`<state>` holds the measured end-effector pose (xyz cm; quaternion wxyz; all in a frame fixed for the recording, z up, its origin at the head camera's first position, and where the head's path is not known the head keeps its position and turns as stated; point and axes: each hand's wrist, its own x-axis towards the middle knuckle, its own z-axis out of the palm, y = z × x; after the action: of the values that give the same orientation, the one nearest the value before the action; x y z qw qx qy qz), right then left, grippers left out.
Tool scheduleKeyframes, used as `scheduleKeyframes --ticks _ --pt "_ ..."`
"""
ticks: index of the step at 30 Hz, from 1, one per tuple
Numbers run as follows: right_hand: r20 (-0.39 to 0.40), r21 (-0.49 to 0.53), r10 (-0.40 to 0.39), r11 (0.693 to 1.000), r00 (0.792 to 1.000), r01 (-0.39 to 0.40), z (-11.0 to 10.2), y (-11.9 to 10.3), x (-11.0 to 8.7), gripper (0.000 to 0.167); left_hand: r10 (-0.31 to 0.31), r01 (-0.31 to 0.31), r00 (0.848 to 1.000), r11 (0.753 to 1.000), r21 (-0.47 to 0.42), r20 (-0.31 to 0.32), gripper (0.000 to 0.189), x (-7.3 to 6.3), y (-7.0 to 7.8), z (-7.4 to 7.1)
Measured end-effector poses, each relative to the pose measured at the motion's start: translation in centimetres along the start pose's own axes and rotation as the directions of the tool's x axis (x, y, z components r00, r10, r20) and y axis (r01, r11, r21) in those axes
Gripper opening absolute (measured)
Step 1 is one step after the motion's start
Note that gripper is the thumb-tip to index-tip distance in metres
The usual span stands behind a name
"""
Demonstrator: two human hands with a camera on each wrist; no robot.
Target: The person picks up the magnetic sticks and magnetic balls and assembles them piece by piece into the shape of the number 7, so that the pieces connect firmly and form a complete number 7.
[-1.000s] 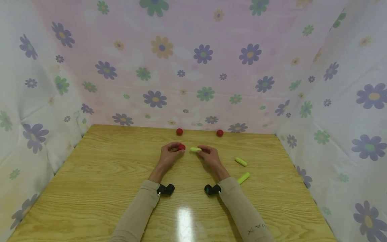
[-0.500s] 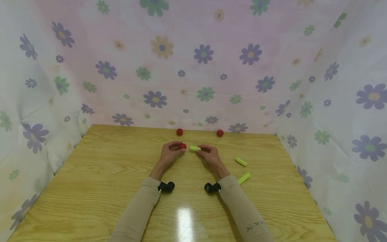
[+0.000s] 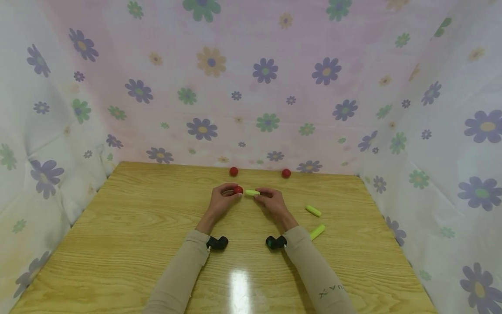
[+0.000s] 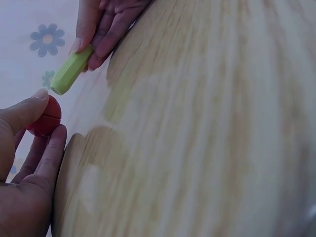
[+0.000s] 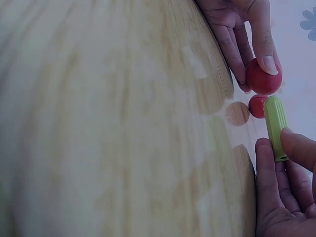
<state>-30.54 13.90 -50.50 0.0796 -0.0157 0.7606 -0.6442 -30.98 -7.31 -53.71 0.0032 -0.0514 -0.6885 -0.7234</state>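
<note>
My left hand [image 3: 221,201] pinches a red ball [image 3: 238,190] between thumb and fingers, close over the table. A dark seam line runs across this ball [image 4: 49,119] in the left wrist view. My right hand [image 3: 273,203] holds a short light-green ribbed stick [image 3: 252,192] by one end. Its free end points left at the ball, with a narrow gap between them in the head view. The right wrist view shows a small hole in the held end of the stick [image 5: 275,126]. Fingers cover part of both pieces.
Two more red balls, one left [image 3: 233,171] and one right [image 3: 286,173], sit along the table's back edge. On the right lie a short green stick [image 3: 313,211] and a longer one [image 3: 317,232], partly behind the right sleeve. Flowered cloth [image 3: 251,109] surrounds the wooden table [image 3: 137,226].
The ball in my left hand has shifted slightly right and the stick in my right hand slightly left, so the gap between them has narrowed. The other pieces have stayed in place.
</note>
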Motion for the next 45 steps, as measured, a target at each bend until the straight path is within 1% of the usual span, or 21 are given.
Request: scheduleKeyframes --ticks 1,5,8,12,18,23,32,36,39,42,45 --pt "0.003 0.0 0.001 1.0 1.0 -0.001 0.0 0.0 0.0 0.032 -0.001 0.001 1.0 1.0 0.002 0.001 0.041 0.0 0.0 0.0" --pt "-0.007 0.003 0.007 1.0 1.0 -0.007 -0.1 1.8 1.3 0.033 -0.007 0.007 1.0 1.0 0.011 0.01 0.042 -0.2 0.0 0.0" --pt "-0.019 0.007 -0.013 1.0 1.0 0.013 0.0 2.1 1.4 0.032 -0.004 0.004 1.0 1.0 0.01 0.013 0.042 -0.2 0.0 0.0" --pt "-0.03 -0.001 -0.038 0.999 0.999 0.038 0.1 2.1 1.2 0.03 -0.001 0.001 1.0 1.0 0.007 0.011 0.041 -0.2 0.1 0.0" --pt "-0.04 0.007 -0.026 1.0 0.999 0.026 0.2 2.1 1.4 0.028 0.016 -0.016 1.0 1.0 0.005 0.017 0.04 -0.2 0.2 0.1" --pt "-0.036 0.011 -0.025 1.0 0.999 0.025 0.3 2.1 1.5 0.03 0.02 -0.02 1.0 1.0 -0.001 0.023 0.042 -0.2 0.1 0.1" --pt "-0.049 0.02 -0.013 1.0 0.999 0.014 0.4 2.1 1.4 0.029 0.01 -0.01 1.0 0.998 0.058 0.001 0.039 -0.1 0.1 0.3" --pt "-0.063 0.022 -0.012 1.0 0.998 0.014 0.4 2.2 1.4 0.029 0.007 -0.007 1.0 0.998 0.06 -0.011 0.036 -0.1 0.1 0.5" --pt "-0.07 0.028 -0.018 0.999 0.997 0.02 0.4 2.2 1.4 0.029 0.016 -0.015 0.999 0.998 0.059 -0.028 0.035 0.0 0.1 0.6" --pt "-0.064 0.033 -0.019 0.999 0.998 0.021 0.4 2.0 1.2 0.03 0.031 -0.028 0.998 0.997 0.071 -0.045 0.033 0.0 0.1 0.7" --pt "-0.048 0.036 -0.016 0.999 0.999 0.018 0.4 1.9 1.1 0.032 0.026 -0.023 0.998 0.997 0.072 -0.051 0.035 0.0 0.2 0.7"
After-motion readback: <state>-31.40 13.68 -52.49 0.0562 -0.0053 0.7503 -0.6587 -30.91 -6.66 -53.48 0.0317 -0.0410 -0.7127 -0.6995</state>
